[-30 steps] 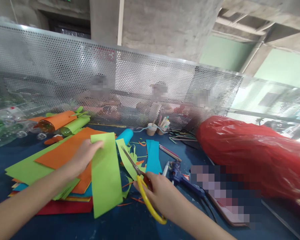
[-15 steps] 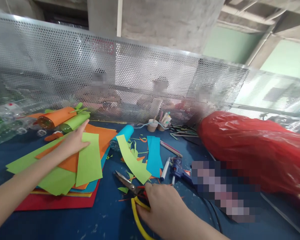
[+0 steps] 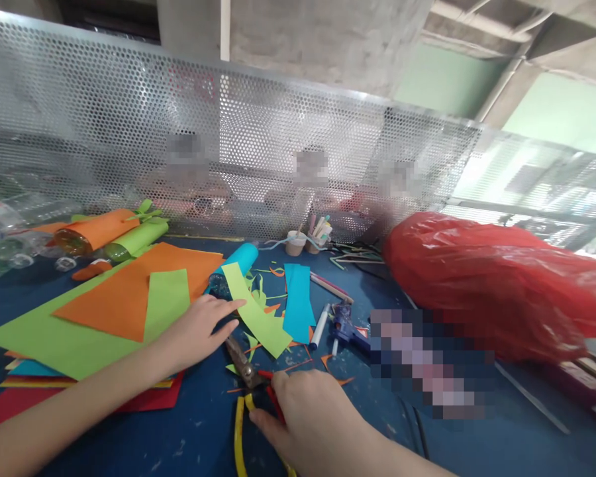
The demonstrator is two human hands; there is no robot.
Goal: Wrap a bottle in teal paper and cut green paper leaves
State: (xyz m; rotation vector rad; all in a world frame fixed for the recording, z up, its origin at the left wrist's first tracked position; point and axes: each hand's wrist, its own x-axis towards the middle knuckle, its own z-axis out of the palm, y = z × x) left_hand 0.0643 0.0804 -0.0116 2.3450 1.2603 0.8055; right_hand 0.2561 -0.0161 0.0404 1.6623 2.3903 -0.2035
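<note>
1. Left hand (image 3: 206, 331): open, empty; fingertips at green strip (image 3: 261, 324), contact unclear.
2. Right hand (image 3: 310, 414): closed round scissors (image 3: 248, 375).
3. Green strip: apparently cut, loose on surface (image 3: 198, 434), unattached.
4. Wrapped: orange bottle (image 3: 102, 228), green bottle (image 3: 142, 240), blue bottle (image 3: 242, 258); unwrapped: clear bottles (image 3: 0, 232).

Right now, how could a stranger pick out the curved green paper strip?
On the blue table, find the left hand. The green strip slants between that hand and the flat blue paper. Its long curve sets it apart from the straight-edged green piece on the paper pile.
</note>
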